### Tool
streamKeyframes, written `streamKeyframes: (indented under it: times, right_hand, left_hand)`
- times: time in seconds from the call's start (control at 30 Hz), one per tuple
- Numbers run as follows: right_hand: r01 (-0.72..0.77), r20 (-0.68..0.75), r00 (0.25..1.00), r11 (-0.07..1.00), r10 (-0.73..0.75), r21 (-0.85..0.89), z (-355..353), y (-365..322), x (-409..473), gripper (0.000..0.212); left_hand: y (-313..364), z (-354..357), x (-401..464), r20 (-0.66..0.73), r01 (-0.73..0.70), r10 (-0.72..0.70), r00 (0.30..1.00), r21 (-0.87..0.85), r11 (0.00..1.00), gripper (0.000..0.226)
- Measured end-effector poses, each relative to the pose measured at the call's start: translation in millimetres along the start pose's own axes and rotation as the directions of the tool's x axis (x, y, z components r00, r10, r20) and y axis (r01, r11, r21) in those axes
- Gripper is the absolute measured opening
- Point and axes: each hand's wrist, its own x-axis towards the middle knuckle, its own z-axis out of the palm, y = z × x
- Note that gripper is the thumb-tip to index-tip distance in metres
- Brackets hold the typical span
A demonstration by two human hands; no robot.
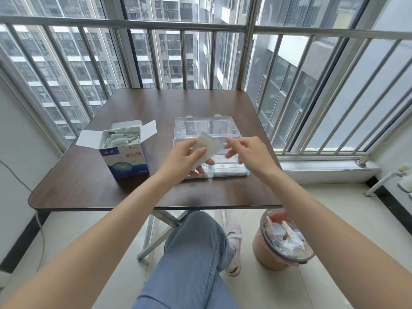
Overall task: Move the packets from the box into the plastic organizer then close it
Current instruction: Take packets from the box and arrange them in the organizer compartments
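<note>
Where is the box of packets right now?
In the head view the box stands open on the left part of the table, left of the clear organizer and the left hand.

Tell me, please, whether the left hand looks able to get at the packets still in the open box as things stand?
Probably yes, once freed: the box stands open-topped left of the left hand, nothing between them, but that hand now holds a stack of packets over the organizer.
</note>
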Motion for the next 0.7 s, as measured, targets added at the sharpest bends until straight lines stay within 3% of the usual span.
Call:
streamKeyframes:
  times: [0.07,0.2,0.3,0.4,0.47,0.5,0.6,0.7]
  right_hand:
    - [-0.073,0.098,0.994,0.955,0.046,0.287,-2,-5,-3,0.023]
    - [-0.143,0.197,0.979,0.873,0.055,0.467,2,-9,-6,0.018]
    - [-0.203,0.204,0.973,0.82,0.107,0.535,2,-12,-7,0.032]
    - [-0.178,0.189,0.978,0.84,0.092,0.513,2,-8,-6,0.015]
    - [-0.159,0.174,0.981,0.858,0.083,0.489,-1,-3,-7,0.006]
    - [-0.15,0.165,0.983,0.872,0.081,0.466,-4,-1,-7,0.012]
    - [-0.123,0.12,0.99,0.898,0.079,0.422,-11,2,-6,0.022]
    - [-0.094,0.086,0.994,0.901,0.063,0.423,-16,3,-3,0.015]
  left_hand:
    - [-3,1,2,0.044,-0.029,0.027,0.999,0.064,0.998,0.016]
    - [-1,5,3,0.111,-0.074,0.05,0.993,0.226,0.971,0.021]
    - [6,6,1,0.181,-0.131,0.056,0.982,0.433,0.892,0.027]
    - [12,6,3,0.234,-0.21,0.064,0.97,0.675,0.707,0.03]
    - [12,7,5,0.262,-0.257,0.092,0.961,0.717,0.647,0.034]
    - [11,7,6,0.252,-0.254,0.101,0.962,0.702,0.665,0.039]
    - [8,7,11,0.097,-0.156,0.124,0.988,0.502,0.851,0.05]
    - [9,4,19,0.006,-0.063,0.064,0.998,0.273,0.96,0.031]
